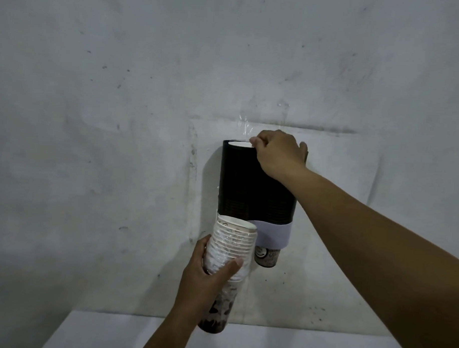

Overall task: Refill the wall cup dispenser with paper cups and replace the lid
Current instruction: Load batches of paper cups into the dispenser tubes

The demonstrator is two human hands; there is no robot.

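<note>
Item: tall black cylindrical wall cup dispenser [249,185], fixed upright to a scuffed, pale grey wall [122,92]. Its open top shows the white rim of a paper cup [240,144] sitting just inside; how many cups lie beneath it cannot be told, the black body being opaque. A pale lilac band [273,234] wraps the lower end. Below that band the dark printed base of a paper cup [267,257] sticks out; its lettering is too blurred to read.

Item: right hand [278,152], at the dispenser's top right edge. Fingers are curled, thumb and forefinger pinched at the rim of the uppermost cup. The hand covers the top right corner of the dispenser, so what lies behind it is hidden. A sliver of something shows past the knuckles at the far right, unidentifiable.

Item: left hand [206,274], lower down, in front of the dispenser's bottom left corner. Fingers and thumb wrap round a nested stack of white paper cups in a clear plastic sleeve [231,249], tilted, open rims uppermost. The stack's lower part is dark-patterned and partly hidden by the palm.

Item: strip of clear tape or film [244,125] on the wall just above the dispenser, faint and hard to make out.

Item: white flat surface [295,342] at the bottom, cut off by the frame edge.

No lid is identifiable.
</note>
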